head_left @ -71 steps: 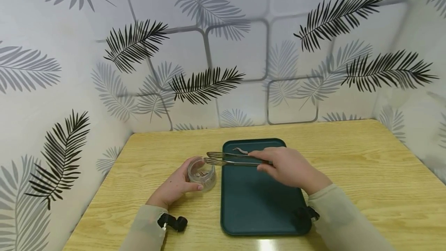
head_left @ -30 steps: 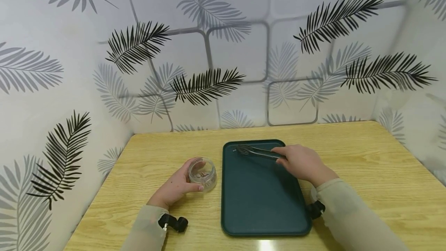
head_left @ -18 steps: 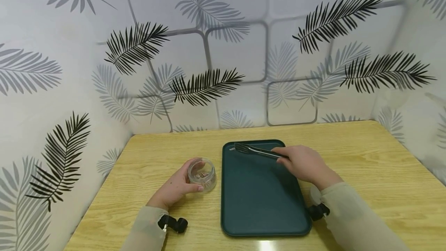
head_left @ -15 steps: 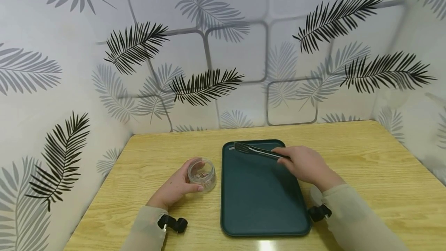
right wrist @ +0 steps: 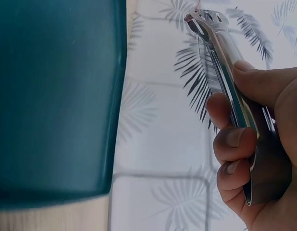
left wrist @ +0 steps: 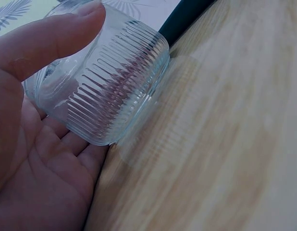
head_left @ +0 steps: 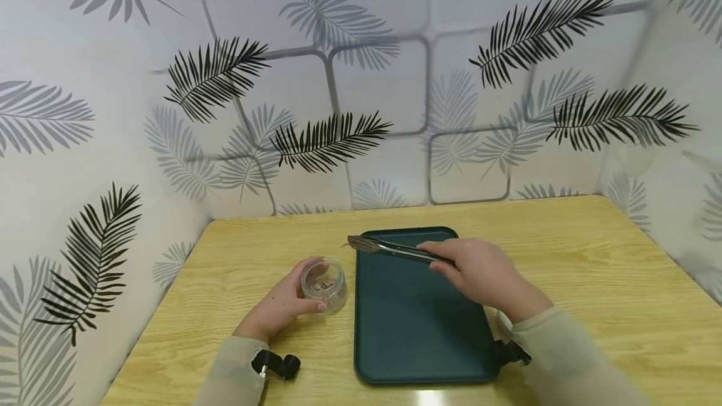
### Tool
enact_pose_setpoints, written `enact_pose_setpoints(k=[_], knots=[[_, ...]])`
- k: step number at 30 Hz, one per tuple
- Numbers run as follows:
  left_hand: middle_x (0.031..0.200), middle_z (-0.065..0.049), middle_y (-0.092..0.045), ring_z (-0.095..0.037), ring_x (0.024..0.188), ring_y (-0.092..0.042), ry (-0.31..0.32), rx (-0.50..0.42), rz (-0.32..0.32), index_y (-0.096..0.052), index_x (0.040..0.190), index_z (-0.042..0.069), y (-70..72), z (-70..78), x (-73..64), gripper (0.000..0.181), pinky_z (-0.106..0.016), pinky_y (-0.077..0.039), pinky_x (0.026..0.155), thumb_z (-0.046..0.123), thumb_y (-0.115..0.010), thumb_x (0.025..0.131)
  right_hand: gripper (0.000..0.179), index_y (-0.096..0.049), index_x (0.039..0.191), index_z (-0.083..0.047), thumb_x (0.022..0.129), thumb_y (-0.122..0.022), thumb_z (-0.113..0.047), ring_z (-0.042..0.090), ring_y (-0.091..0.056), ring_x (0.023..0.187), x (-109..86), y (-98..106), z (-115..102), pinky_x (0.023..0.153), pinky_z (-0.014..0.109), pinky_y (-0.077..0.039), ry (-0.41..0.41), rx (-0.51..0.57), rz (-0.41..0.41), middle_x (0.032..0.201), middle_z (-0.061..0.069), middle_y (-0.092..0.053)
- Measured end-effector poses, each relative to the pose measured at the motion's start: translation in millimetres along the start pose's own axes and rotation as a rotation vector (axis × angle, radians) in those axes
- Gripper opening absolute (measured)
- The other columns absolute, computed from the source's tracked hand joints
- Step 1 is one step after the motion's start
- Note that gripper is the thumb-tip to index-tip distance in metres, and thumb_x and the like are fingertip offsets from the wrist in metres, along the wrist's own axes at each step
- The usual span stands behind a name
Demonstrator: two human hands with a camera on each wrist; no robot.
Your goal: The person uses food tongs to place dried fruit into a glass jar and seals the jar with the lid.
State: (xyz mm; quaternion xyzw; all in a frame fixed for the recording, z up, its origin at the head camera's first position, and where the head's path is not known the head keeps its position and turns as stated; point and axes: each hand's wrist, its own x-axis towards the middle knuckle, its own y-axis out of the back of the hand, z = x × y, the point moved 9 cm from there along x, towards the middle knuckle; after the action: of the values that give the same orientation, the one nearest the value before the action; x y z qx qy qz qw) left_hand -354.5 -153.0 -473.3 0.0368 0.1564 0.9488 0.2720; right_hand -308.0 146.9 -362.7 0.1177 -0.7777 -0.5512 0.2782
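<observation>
My left hand (head_left: 282, 302) holds a small clear glass jar (head_left: 334, 298) on the table, left of the dark green tray (head_left: 423, 331). Inside the jar lie small brownish-pink bits. In the left wrist view, the thumb and fingers curl round its ribbed glass (left wrist: 115, 82). My right hand (head_left: 485, 271) grips metal tongs (head_left: 397, 250) above the tray's back part, their slotted tips squeezed together past its left edge. A thin pinkish piece (head_left: 345, 245) sticks out from these tips. Most of it is hidden; its kind cannot be told.
A pale round object (head_left: 504, 321) is partly hidden behind the right wrist, beside the tray. The wooden table (head_left: 259, 237) meets a leaf-patterned wall (head_left: 383, 161) at the back and left. Black wrist cameras sit on both sleeves.
The tongs came down on the small curled piece at the tray's back left and pinched it. They have since lifted and moved left. The left hand and jar stay put.
</observation>
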Motion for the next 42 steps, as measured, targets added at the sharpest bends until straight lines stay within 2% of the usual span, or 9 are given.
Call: enact_pose_setpoints(k=[2,6,12,16,22,32,42], knots=[[0.160,-0.010,-0.035,-0.030,0.145,-0.035,0.001,0.004,0.003,-0.026,0.159,0.018,-0.4,0.0,0.1,0.091,-0.017,-0.038,0.099,0.014,-0.082,0.087,0.042,-0.065,0.139,-0.022,0.097,-0.070,-0.027,0.008,-0.060,0.073,1.1,0.7,-8.1,0.065,0.033,-0.047,0.028,-0.021,0.014,0.113,-0.001,-0.073],[0.160,-0.010,-0.035,-0.030,0.144,-0.035,0.000,0.004,0.008,-0.027,0.159,0.019,-0.8,0.0,0.6,0.091,-0.017,-0.038,0.099,0.014,-0.082,0.086,0.041,-0.067,0.136,-0.022,0.096,-0.072,-0.027,0.014,-0.068,0.084,3.5,1.1,-20.2,0.065,0.034,-0.051,0.060,-0.052,0.040,0.112,0.000,-0.073],[0.160,-0.011,-0.036,-0.030,0.146,-0.034,-0.014,0.000,0.003,-0.028,0.159,0.018,-1.0,-0.1,1.1,0.091,-0.016,-0.038,0.100,0.012,-0.082,0.086,0.041,-0.069,0.133,-0.023,0.093,-0.076,-0.027,0.010,-0.064,0.072,5.7,4.1,-37.5,0.055,0.027,-0.044,0.113,-0.088,0.098,0.102,-0.003,-0.073],[0.160,-0.011,-0.036,-0.030,0.146,-0.033,-0.020,-0.006,-0.001,-0.027,0.159,0.017,-1.2,2.4,0.3,0.091,-0.017,-0.038,0.100,0.011,-0.082,0.086,0.040,-0.069,0.133,-0.024,0.093,-0.075,-0.029,0.011,-0.065,0.075,7.0,2.5,-43.4,0.053,0.025,-0.043,0.124,-0.097,0.097,0.102,-0.003,-0.073],[0.159,-0.011,-0.036,-0.031,0.144,-0.036,-0.016,-0.013,-0.001,-0.025,0.159,0.015,-2.0,2.4,0.6,0.092,-0.018,-0.039,0.099,0.011,-0.081,0.087,0.040,-0.069,0.134,-0.024,0.094,-0.074,-0.030,0.006,-0.059,0.067,9.2,1.2,-48.3,0.050,0.023,-0.038,0.140,-0.092,0.095,0.097,-0.006,-0.071],[0.159,-0.009,-0.036,-0.030,0.143,-0.037,0.000,-0.008,0.008,-0.025,0.159,0.016,-0.1,-1.2,-1.2,0.093,-0.018,-0.039,0.099,0.012,-0.082,0.086,0.042,-0.068,0.135,-0.024,0.094,-0.074,-0.032,0.006,-0.059,0.068,11.4,0.0,-51.7,0.050,0.023,-0.038,0.147,-0.097,0.089,0.097,-0.006,-0.071],[0.160,-0.009,-0.036,-0.028,0.145,-0.035,-0.017,0.002,0.003,-0.027,0.159,0.018,-0.4,0.0,-0.2,0.091,-0.017,-0.038,0.100,0.012,-0.082,0.087,0.043,-0.068,0.134,-0.022,0.093,-0.076,-0.029,0.002,-0.050,0.063,8.6,0.4,-40.9,0.051,0.024,-0.038,0.102,-0.083,0.087,0.091,-0.009,-0.067]])
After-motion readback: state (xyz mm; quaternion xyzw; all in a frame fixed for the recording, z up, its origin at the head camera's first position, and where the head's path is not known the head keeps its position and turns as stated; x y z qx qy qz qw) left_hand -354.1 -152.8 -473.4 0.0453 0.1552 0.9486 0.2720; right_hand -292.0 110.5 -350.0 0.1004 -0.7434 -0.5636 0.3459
